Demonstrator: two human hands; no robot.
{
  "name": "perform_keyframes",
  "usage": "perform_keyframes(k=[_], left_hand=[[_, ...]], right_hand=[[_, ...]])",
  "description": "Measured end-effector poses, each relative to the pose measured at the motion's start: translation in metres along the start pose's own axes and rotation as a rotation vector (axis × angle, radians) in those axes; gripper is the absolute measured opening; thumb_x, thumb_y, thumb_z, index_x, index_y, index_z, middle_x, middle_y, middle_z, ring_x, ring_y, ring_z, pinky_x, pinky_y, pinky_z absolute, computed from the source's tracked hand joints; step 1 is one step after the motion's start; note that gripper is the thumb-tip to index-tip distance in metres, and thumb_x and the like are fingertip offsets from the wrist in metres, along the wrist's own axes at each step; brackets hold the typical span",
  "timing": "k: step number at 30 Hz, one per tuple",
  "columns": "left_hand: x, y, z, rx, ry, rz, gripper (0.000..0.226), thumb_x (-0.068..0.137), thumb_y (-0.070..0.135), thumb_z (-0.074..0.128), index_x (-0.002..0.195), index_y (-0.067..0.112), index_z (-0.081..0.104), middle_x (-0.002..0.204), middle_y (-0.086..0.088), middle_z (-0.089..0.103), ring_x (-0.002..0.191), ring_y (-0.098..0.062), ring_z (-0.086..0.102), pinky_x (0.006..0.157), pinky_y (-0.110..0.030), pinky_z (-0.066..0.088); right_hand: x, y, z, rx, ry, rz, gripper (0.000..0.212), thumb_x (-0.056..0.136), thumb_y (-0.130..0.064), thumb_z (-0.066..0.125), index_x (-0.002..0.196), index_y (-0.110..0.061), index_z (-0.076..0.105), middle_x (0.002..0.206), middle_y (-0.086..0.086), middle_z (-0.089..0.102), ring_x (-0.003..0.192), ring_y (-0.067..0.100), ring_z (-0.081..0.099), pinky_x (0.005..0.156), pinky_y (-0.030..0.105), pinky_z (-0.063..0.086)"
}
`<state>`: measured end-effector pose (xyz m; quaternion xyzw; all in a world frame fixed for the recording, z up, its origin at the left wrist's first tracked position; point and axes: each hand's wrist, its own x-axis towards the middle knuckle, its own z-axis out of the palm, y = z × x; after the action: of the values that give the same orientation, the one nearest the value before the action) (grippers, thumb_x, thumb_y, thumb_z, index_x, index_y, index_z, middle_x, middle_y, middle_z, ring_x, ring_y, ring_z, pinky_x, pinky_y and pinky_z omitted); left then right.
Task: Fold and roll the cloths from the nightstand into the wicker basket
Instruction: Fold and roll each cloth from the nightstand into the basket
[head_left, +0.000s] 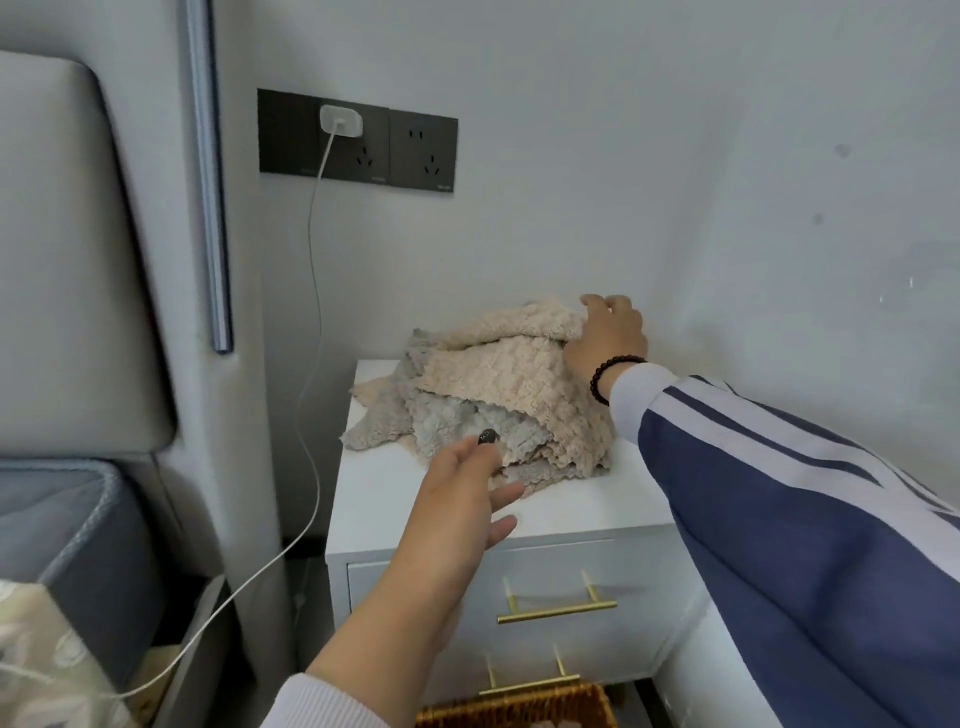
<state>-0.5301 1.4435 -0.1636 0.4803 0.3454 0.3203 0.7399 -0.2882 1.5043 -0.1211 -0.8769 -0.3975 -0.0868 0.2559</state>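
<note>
The rim of a wicker basket (519, 706) shows at the bottom edge of the head view, on the floor in front of a white nightstand (566, 512) with two drawers and brass bar handles (557, 611). Above the basket, the person's left hand (457, 499) reaches forward with fingers straight and spread, grasping nothing, its dark-painted thumbnail overlapping the near edge of a heap of cloths (493, 395). The cloths, fluffy beige and grey pieces, lie crumpled in one loose pile on the nightstand top, toward its back and right, unfolded. The right hand (608, 335), in a blue sleeve (810, 525) with white stripes and wearing a dark bead bracelet (610, 376) at the wrist, rests on the far right side of the pile, its fingers curled over the top beige cloth; whether it has truly gripped the fabric cannot be told. To the left, a white cable (311, 322) hangs down from a white charger (340, 120) plugged into a dark wall socket panel (358, 140) on the pale wall behind the nightstand. A grey padded headboard (67, 260) fills the left side, with bedding below it
</note>
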Motion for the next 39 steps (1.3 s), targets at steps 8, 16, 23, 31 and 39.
perform_keyframes(k=[8, 16, 23, 31, 39], left_hand=[[0.002, 0.004, -0.001, -0.042, -0.008, 0.020, 0.007, 0.100, 0.033, 0.046, 0.104, 0.031, 0.051, 0.113, 0.003, 0.065, 0.094, -0.015, 0.070, 0.092, -0.041, 0.054], [-0.004, -0.003, 0.001, 0.041, -0.092, -0.020, 0.023, 0.094, 0.026, 0.058, 0.117, 0.028, 0.054, 0.115, 0.003, 0.064, 0.100, -0.016, 0.068, 0.090, -0.038, 0.055], [-0.012, -0.022, 0.011, 0.114, -0.150, 0.038, 0.040, 0.088, 0.034, 0.065, 0.126, 0.034, 0.051, 0.124, 0.015, 0.058, 0.119, -0.011, 0.052, 0.101, -0.041, 0.044], [-0.023, -0.024, -0.003, 0.098, -0.087, 0.165, 0.029, 0.089, 0.018, 0.063, 0.117, 0.022, 0.060, 0.098, 0.005, 0.072, 0.079, -0.006, 0.067, 0.078, -0.031, 0.052], [-0.024, -0.047, -0.020, 0.491, -0.046, 0.247, 0.065, 0.063, 0.023, 0.088, 0.120, 0.028, 0.058, 0.112, 0.012, 0.069, 0.104, -0.005, 0.065, 0.091, -0.032, 0.053]], right_hand=[[0.006, -0.002, -0.014, 0.091, 0.219, 0.005, 0.021, 0.087, -0.011, 0.042, 0.067, -0.014, 0.045, 0.069, 0.003, 0.049, 0.072, 0.028, 0.050, 0.069, 0.034, 0.040], [-0.084, -0.005, -0.083, 0.912, 0.286, 0.070, 0.036, 0.084, -0.020, 0.056, 0.061, -0.020, 0.027, 0.056, -0.005, 0.026, 0.052, 0.011, 0.024, 0.047, 0.023, 0.022], [-0.196, 0.023, -0.074, 1.605, -0.254, 0.341, 0.041, 0.075, -0.016, 0.062, 0.111, 0.003, 0.065, 0.111, 0.022, 0.067, 0.104, 0.036, 0.064, 0.094, 0.049, 0.049], [-0.239, 0.030, -0.073, 1.736, -0.578, 0.435, 0.040, 0.077, -0.032, 0.056, 0.084, 0.004, 0.074, 0.095, 0.023, 0.069, 0.087, 0.030, 0.067, 0.084, 0.042, 0.052], [-0.239, 0.028, -0.037, 1.280, -0.757, 0.404, 0.036, 0.080, 0.002, 0.070, 0.108, -0.020, 0.065, 0.095, 0.008, 0.072, 0.081, 0.022, 0.066, 0.070, 0.035, 0.053]])
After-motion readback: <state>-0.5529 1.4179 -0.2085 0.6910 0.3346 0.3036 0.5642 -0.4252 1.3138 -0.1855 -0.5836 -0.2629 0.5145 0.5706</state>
